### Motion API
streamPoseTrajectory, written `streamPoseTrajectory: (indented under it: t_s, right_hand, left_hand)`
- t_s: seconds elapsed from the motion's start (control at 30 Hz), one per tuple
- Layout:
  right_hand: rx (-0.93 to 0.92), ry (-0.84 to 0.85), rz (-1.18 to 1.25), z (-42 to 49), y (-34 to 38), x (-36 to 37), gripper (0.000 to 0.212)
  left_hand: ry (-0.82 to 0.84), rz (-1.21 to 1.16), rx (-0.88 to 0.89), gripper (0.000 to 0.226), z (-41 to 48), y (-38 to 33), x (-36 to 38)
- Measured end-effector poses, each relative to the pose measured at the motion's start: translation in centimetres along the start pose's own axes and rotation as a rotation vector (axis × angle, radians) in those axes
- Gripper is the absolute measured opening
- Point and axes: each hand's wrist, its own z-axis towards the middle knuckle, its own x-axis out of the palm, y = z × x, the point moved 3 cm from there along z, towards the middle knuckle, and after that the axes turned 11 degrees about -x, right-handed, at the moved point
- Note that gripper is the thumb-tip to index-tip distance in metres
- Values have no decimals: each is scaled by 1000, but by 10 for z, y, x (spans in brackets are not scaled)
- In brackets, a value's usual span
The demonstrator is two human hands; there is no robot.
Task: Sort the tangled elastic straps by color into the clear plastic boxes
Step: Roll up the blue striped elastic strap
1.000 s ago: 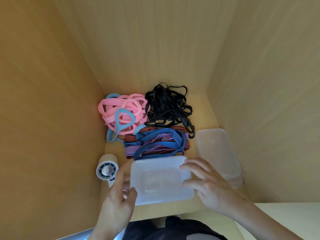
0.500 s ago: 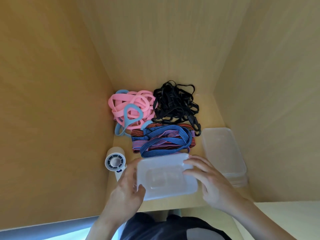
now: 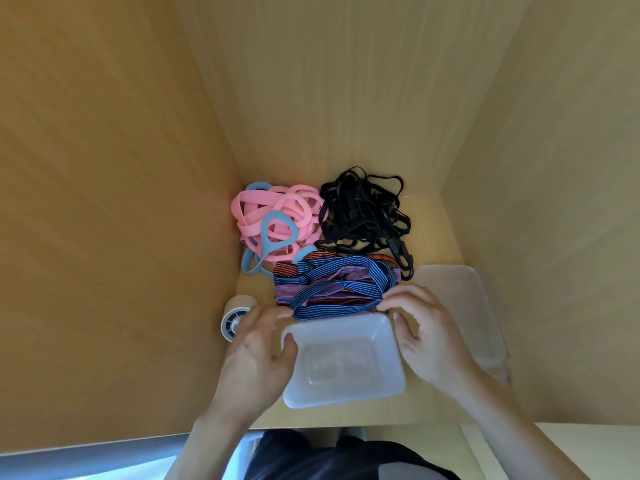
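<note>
A clear plastic box point(image 3: 341, 393) sits open side up at the front of the wooden shelf. My left hand point(image 3: 256, 362) grips its left wall, thumb hooked over the rim. My right hand point(image 3: 429, 341) curls round the far right corner, fingertips touching the blue striped straps point(image 3: 332, 304). These are tangled with red-orange point(image 3: 287, 270) and purple straps point(image 3: 346, 275) just behind the box. Further back lie pink straps point(image 3: 277, 209) mixed with light blue straps point(image 3: 273, 233), and a black heap point(image 3: 363, 216) to their right.
More clear boxes point(image 3: 460, 306) are stacked at the right, against the side wall. A white roll point(image 3: 233, 317) stands at the left front, just beside my left hand. Wooden walls close in on the left, back and right.
My right hand slid from the top of the box to its far right corner. My left hand shifted up along its left side, thumb now over the rim.
</note>
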Motion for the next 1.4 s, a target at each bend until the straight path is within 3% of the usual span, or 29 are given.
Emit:
streamPoseTrajectory:
  t_s: [0.13, 0.3, 0.47, 0.57, 0.7, 0.83, 1.03, 1.17, 1.3, 1.4]
  right_hand:
    - [62, -17, -29, 19, -5, 1, 32]
    - [243, 108, -139, 38, -23, 9, 17]
    - [461, 217, -225, 51, -41, 12, 39]
    - [502, 247, -221, 51, -44, 18, 40]
    - [504, 221, -193, 47, -45, 23, 33]
    - [480, 198, -170, 48, -47, 24, 25]
    - [495, 206, -143, 48, -55, 16, 32]
    - [471, 218, -180, 53, -55, 10, 32]
    - [270, 142, -183, 74, -42, 10, 22]
    - [99, 213, -110, 98, -33, 27, 14]
  left_hand:
    - [12, 26, 20, 27, 24, -12, 6]
    - [24, 149, 21, 26, 55, -20, 17]
    - [51, 242, 22, 30, 69, -21, 22]
    - [34, 207, 10, 20, 74, -22, 20]
    - [-75, 217, 19, 24, 89, -26, 7]
    - [66, 500, -42, 33, 105, -28, 10]
    - [135, 550, -164, 25, 113, -31, 19]
    - [135, 473, -147, 18, 112, -28, 20]
    - [115, 259, -119, 20, 106, -22, 17]
    - [130, 171, -105, 23, 102, -22, 16]
